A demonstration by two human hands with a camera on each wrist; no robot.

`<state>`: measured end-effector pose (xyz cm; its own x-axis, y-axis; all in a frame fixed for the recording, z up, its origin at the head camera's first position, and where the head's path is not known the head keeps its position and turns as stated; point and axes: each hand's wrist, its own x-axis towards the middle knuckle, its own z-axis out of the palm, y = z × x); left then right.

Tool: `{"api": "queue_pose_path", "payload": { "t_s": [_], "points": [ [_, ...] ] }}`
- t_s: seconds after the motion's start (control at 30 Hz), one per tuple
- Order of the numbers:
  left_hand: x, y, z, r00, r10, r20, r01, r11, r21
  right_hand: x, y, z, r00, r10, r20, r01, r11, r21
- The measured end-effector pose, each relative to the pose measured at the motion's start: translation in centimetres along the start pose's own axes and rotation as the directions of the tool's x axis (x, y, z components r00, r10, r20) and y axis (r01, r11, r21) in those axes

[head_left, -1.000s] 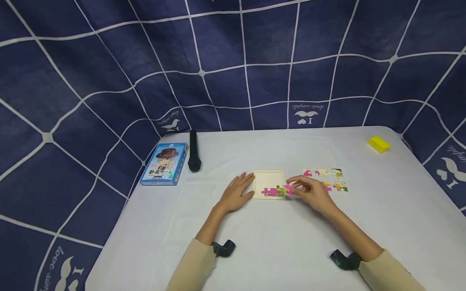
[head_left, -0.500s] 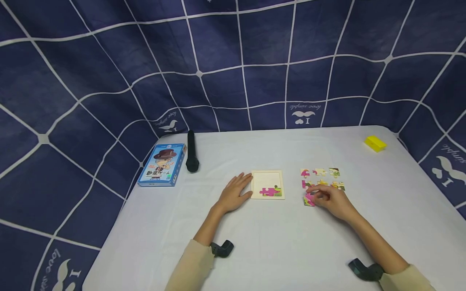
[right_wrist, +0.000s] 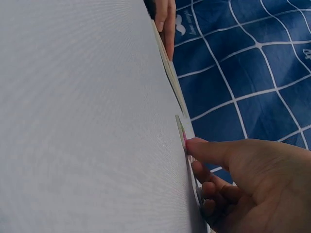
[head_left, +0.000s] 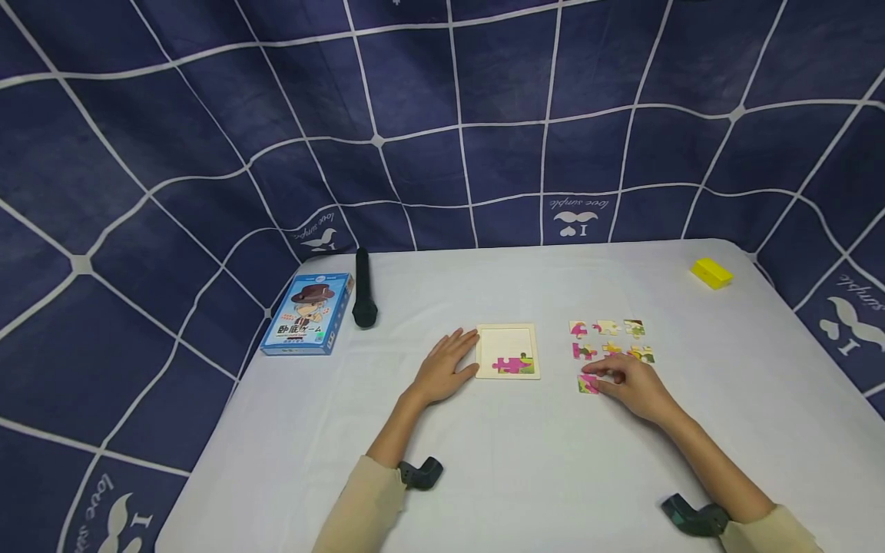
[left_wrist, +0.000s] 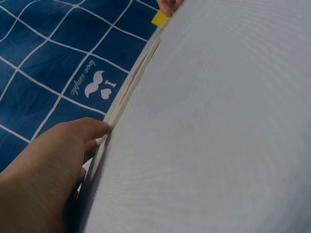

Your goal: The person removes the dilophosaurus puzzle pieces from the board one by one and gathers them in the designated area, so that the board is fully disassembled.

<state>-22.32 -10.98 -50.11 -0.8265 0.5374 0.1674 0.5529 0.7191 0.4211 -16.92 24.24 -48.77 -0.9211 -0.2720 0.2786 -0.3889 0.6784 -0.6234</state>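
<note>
My left hand lies with straight fingers against the left edge of a light wooden puzzle tray. In the tray's lower right, pink and green jigsaw pieces sit joined. To the right of the tray, my right hand pinches a pink and green puzzle piece low at the table, below the rows of loose pieces. In the right wrist view the thumb presses on this piece, whose near end shows past the thumb tip. The other fingers of that hand curl behind the thumb.
Several loose puzzle pieces lie in two rows beyond the right hand. A yellow block is at the far right. At the left are a blue game box and a black microphone. A dark blue curtain hangs behind the white table.
My right hand has moved from the tray's right edge rightward to the loose pieces, taking the pink puzzle piece along; the piece is now lower, nearer me. My left hand has stayed at the tray.
</note>
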Motion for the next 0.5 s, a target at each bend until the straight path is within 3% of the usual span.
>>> {"api": "queue_pose_path", "payload": {
  "t_s": [0.17,0.5],
  "points": [
    [0.0,0.0,0.0,1.000,0.004,-0.004,-0.004,1.000,0.003,0.0,-0.1,0.0,1.000,0.018,0.013,-0.018,1.000,-0.018],
    [0.0,0.0,0.0,1.000,-0.002,-0.005,0.002,1.000,-0.001,1.3,-1.5,1.0,0.997,-0.027,-0.072,0.028,0.999,0.021]
  ]
}}
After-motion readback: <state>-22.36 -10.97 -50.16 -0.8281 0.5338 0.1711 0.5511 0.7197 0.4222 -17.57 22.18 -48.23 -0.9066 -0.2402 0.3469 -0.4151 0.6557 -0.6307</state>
